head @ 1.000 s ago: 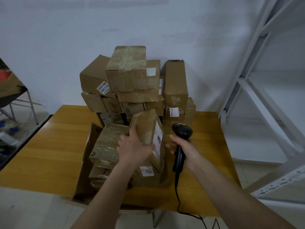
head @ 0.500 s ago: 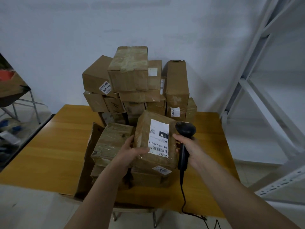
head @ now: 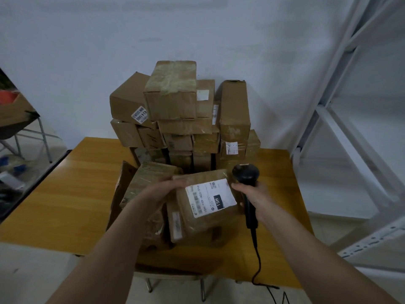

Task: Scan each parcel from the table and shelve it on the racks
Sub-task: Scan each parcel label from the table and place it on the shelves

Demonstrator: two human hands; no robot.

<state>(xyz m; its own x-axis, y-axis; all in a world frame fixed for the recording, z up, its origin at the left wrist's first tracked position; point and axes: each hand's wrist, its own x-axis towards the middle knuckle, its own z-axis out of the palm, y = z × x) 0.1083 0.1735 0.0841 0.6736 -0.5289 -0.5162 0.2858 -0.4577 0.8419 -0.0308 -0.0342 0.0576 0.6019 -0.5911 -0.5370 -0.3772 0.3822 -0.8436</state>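
Parcel [head: 203, 207] sits gripped between left hand [head: 163, 190] and scanner [head: 246, 178].

brown taped parcel [head: 203, 207] tilted, white label up, above front boxes; black scanner [head: 246, 183] just right of it

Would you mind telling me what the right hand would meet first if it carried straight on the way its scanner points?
Probably the standing parcel with a small white label in the stack behind; the right hand aims its scanner that way, though depth is unclear.
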